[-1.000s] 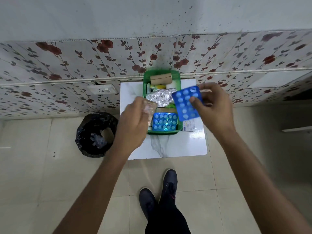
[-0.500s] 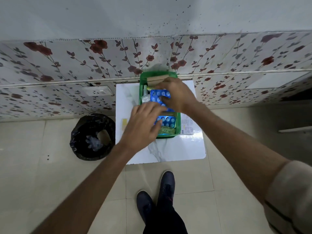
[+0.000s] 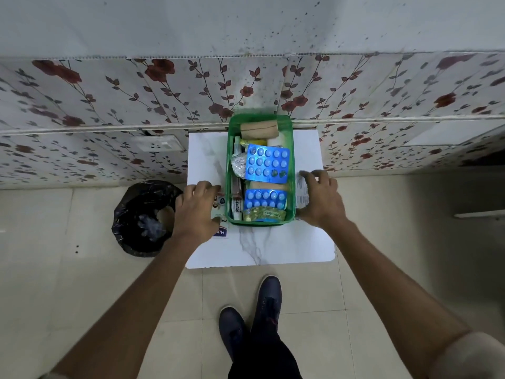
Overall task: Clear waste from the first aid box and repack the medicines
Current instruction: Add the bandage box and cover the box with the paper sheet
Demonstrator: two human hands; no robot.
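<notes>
A green first aid box (image 3: 290, 138) stands on a small white marble table (image 3: 259, 247) against the wall. On top inside it lies a large blue blister pack (image 3: 266, 163), with a smaller blue blister pack (image 3: 264, 198) nearer me. The box also holds a brown bandage roll (image 3: 258, 129), a silver foil strip (image 3: 239, 166), a white tube (image 3: 237, 206) and a yellow-green strip (image 3: 263, 214). My left hand (image 3: 195, 209) rests, fingers curled, on a white and blue packet (image 3: 220, 229) left of the box. My right hand (image 3: 322, 201) lies spread on a paper leaflet (image 3: 300, 192) right of the box.
A bin with a black liner (image 3: 144, 217) stands on the tiled floor left of the table, with crumpled waste inside. A wall socket (image 3: 158, 143) sits behind it. My dark shoes (image 3: 267, 296) are just in front of the table.
My right hand has let go of the large blue blister pack, which now lies in the box. Both hands have drawn out of the box to its two sides.
</notes>
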